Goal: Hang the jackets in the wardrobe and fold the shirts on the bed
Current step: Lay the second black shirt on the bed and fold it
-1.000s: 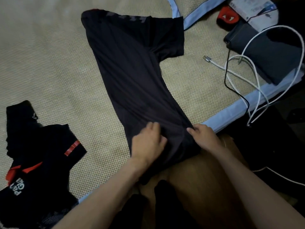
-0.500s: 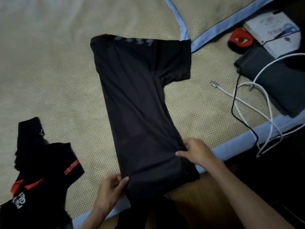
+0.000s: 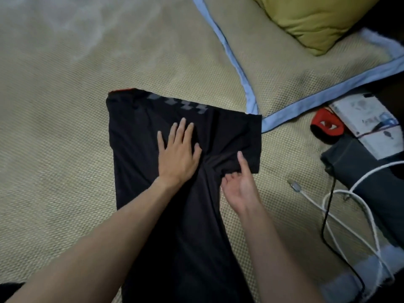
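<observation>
A woven tan mat (image 3: 65, 149) covers the bed, bare across the left of the view. At the middle lies the black shirt (image 3: 185, 215), already folded lengthwise into a long strip that runs from the 6 o'clock edge up to the centre, with its one visible short sleeve (image 3: 244, 138) jutting toward 3 o'clock and a row of grey blocks printed along its shoulder (image 3: 179, 103) at 12 o'clock of the garment; a sliver of red shows at its top left corner. The left hand (image 3: 178, 154) lies flat and palm-down on the upper chest of the shirt, fingers (image 3: 181, 130) spread and pointing to 12 o'clock, pressing the cloth and gripping nothing. Just at its 4 o'clock, the right hand (image 3: 238, 184) pinches the lower hem of the sleeve near the underarm, thumb on top and fingers curled beneath, where the fabric bunches into creases. A pale blue trim (image 3: 247, 79) of the mat curves from 12 o'clock down past the sleeve end. Further right, an olive pillow (image 3: 317, 20) rests at 1 o'clock, a red and black item (image 3: 326, 126) and a white box (image 3: 367, 125) at 3 o'clock, and white and black cables (image 3: 341, 215) loop at 4 o'clock beside a dark grey folded cloth (image 3: 371, 184).
</observation>
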Available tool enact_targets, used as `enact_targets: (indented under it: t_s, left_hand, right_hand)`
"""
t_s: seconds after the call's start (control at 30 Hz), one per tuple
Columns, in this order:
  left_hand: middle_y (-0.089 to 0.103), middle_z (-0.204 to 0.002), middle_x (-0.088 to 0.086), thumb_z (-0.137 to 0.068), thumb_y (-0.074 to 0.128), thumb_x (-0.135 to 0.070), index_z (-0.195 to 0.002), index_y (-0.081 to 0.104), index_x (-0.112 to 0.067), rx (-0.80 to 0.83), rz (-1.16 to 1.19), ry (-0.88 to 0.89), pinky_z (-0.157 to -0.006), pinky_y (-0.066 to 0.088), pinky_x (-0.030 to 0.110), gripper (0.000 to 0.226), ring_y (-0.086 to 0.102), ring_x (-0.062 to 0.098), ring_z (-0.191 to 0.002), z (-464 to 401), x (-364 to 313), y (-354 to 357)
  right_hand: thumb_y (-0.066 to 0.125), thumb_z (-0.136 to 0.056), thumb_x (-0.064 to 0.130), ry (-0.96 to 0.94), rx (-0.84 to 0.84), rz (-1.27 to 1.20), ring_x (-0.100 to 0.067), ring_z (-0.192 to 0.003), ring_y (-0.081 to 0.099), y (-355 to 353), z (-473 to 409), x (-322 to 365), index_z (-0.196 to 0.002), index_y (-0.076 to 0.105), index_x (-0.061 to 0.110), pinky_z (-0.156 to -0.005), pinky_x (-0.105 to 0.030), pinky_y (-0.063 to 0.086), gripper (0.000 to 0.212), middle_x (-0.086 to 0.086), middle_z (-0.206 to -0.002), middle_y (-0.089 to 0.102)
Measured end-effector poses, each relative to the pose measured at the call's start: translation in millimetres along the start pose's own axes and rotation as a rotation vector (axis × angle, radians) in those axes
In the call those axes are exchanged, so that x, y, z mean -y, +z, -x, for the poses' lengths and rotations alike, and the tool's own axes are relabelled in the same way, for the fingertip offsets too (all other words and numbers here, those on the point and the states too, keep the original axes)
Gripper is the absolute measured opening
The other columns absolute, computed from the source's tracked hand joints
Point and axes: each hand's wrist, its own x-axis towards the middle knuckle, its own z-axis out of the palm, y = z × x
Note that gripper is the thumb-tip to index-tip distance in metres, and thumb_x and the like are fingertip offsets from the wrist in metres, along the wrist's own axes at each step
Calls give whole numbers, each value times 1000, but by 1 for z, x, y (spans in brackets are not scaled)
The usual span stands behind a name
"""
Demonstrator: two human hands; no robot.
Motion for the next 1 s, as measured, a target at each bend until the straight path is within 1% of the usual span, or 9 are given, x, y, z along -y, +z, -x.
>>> enact_targets:
  t_s: [0.2, 0.37, 0.43, 0.5, 0.6, 0.67, 0.73, 0.9, 1.0]
  left_hand:
    - [1, -170, 4, -102, 17, -53, -160, 4, -37, -6, -150, -14, -117, -2, 69, 62, 1, 27, -156, -24, 4, 35]
    - [-4, -169, 9, -101, 18, -54, -158, -3, -43, 36, -180, -2, -111, -1, 77, 62, -3, 35, -155, -28, 0, 31]
    - [-9, -169, 8, -102, 16, -55, -157, -7, -43, 130, -178, 19, -112, -4, 75, 61, -9, 33, -155, -30, 1, 24]
    - [-11, -169, 2, -104, 17, -53, -158, -4, -44, 240, -75, 47, -117, -10, 68, 59, -12, 26, -155, -38, 9, 9]
    - [27, -164, 4, -107, 37, -28, -155, 34, -24, 74, 512, 7, -126, 10, 43, 48, 21, 16, -152, -41, 36, -34]
    - [53, -145, 7, -101, 43, -14, -138, 56, -11, -232, 680, -175, -117, 30, 27, 39, 47, 13, -133, -37, 70, -58]
    - [59, -131, 10, -95, 45, -21, -127, 62, -8, -329, 623, -426, -107, 40, 27, 39, 56, 13, -116, -32, 110, -69]
    - [68, -109, 6, -79, 70, -42, -118, 65, -6, -249, 704, -683, -91, 52, 31, 53, 65, 19, -100, -32, 158, -72]
    - [76, -102, 7, -72, 81, -42, -108, 72, -8, -120, 1053, -676, -84, 60, 35, 50, 73, 23, -95, -58, 154, -77]
  right_hand:
    - [95, -61, 39, -48, -270, -118, -38, -106, 73, 23, -54, -1, -128, 68, 14, -97, -54, 55, 76, -16, -120, 74]
    - [84, -80, 37, -352, -506, -51, -25, -99, 76, 30, -62, -7, -124, 68, 10, -88, -48, 62, 54, -8, -117, 75]
    - [77, -87, 37, -625, -604, 231, -16, -108, 72, 45, -55, -10, -131, 65, 8, -94, -34, 60, 54, -3, -126, 71]
    - [66, -98, 25, -879, -515, 598, -4, -116, 63, 64, -37, -13, -135, 62, 5, -99, -18, 52, 41, 0, -132, 65]
    - [53, -101, 15, -1112, 62, 1366, -13, -142, 48, 68, -13, -22, -149, 50, 12, -117, -31, 40, 48, -4, -152, 52]
    - [60, -96, 29, -929, 483, 1854, -15, -157, 14, 62, -3, -27, -163, 18, 24, -128, -40, 17, 78, 1, -170, 17]
    - [67, -89, 51, -708, 608, 1966, -5, -157, 1, 52, 8, -21, -163, 13, 33, -129, -34, 7, 93, 12, -171, 5]
    - [66, -95, 38, -543, -49, 1236, -12, -109, 69, 56, -17, 25, -119, 69, 16, -100, -35, 55, 33, 5, -113, 73]
    - [69, -95, 32, -158, -22, 1061, -26, -94, 77, 80, -64, 33, -111, 71, 0, -84, -33, 62, 35, -14, -100, 79]
